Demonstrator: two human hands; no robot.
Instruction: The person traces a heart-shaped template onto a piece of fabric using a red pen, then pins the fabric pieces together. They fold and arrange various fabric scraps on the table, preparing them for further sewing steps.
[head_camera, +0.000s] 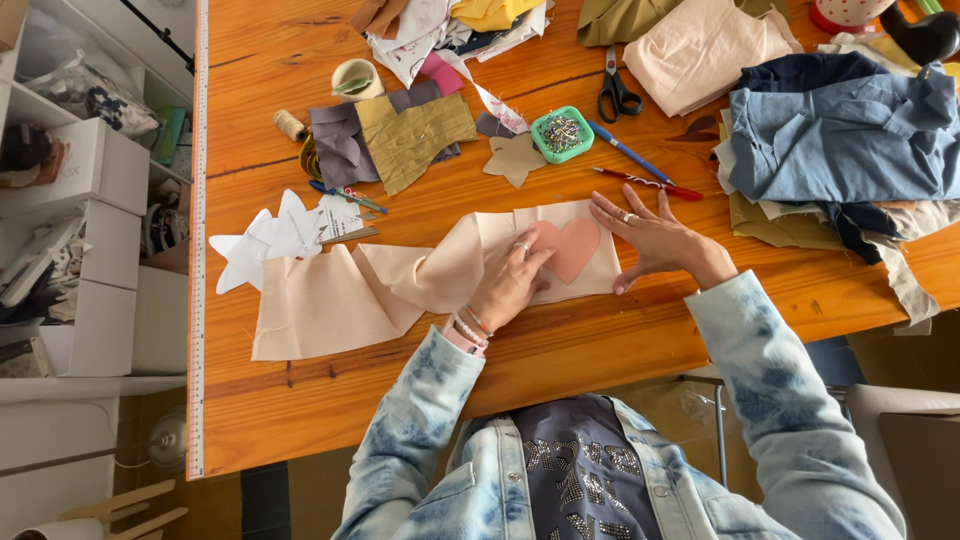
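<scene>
Scissors (617, 88), pin box (561, 134), paper stars (262, 243), blue garment (840, 135).

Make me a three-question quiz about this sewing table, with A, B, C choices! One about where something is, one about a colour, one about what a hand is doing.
1. Where do the scissors lie?
A. under the cream cloth
B. at the far side of the table, beside a folded pale cloth
C. on the floor

2. What colour is the heart?
A. pink
B. green
C. black

3. What is the right hand doing?
A. holding a pen
B. gripping the scissors
C. lying flat with spread fingers at the edge of the cream cloth

Answers: B, they lie past the green pin box; A, it is a pink patch on the cream cloth, under the left hand; C, its palm is down and holds nothing.
</scene>
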